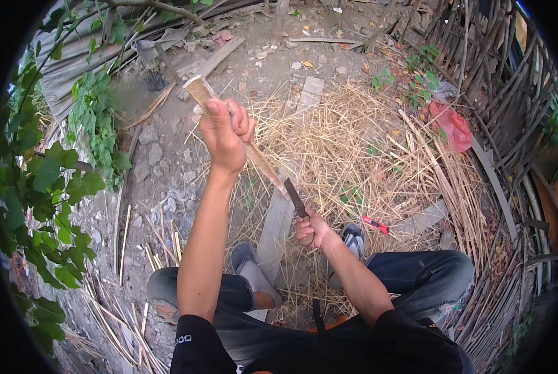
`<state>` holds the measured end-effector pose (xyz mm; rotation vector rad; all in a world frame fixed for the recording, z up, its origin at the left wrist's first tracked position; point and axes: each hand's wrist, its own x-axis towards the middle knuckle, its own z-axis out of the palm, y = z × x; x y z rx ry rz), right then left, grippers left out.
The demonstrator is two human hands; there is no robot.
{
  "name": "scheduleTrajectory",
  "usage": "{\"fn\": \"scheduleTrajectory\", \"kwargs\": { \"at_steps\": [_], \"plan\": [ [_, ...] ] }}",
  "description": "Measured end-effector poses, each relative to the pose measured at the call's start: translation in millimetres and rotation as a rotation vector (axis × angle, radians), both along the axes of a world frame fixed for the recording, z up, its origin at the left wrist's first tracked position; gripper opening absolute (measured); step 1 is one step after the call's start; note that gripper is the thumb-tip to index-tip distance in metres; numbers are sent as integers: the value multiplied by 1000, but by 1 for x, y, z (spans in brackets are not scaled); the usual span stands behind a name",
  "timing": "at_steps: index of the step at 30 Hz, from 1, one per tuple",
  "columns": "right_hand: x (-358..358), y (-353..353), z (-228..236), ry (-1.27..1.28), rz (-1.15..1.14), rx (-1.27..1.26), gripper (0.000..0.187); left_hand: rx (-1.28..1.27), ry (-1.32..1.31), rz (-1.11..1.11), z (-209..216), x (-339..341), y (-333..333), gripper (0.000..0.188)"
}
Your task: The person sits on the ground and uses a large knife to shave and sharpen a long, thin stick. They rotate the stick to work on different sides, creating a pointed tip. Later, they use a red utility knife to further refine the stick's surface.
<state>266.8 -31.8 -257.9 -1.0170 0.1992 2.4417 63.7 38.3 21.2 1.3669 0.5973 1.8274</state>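
My left hand (228,134) is raised in the middle of the view, its fingers wrapped round a wooden stick (263,163). The stick slants from its thick, pale, flat-cut end at the upper left down to a narrow end at the lower right. Lower down, my right hand (314,229) grips the handle of a knife (295,196) with a dark blade. The blade points up and to the left, and its tip meets or overlaps the stick's narrow end; I cannot tell whether they touch. A red utility knife (375,225) lies on the shavings right of my right hand.
Pale shavings (347,143) cover the ground ahead, over a grey plank (276,227) between my feet. Long thin sticks (441,168) and a red plastic bag (451,126) lie by the stick fence (497,81) at right. Leafy vines (98,118) hang at left, near stones (151,143).
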Motion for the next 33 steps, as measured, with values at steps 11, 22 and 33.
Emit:
{"fn": "scheduleTrajectory", "kwargs": {
  "at_steps": [11, 22, 33],
  "plan": [
    [-46, -8, 213, -262, -397, 1156, 46, 20, -28, 40, -3, 4, 7, 61],
    [23, -63, -146, -879, 253, 499, 57, 24, -46, 2, -10, -13, -4, 60],
    [-9, 8, 53, -808, 61, 796, 59, -35, -244, 581, 3, 3, -2, 53]
  ]
}}
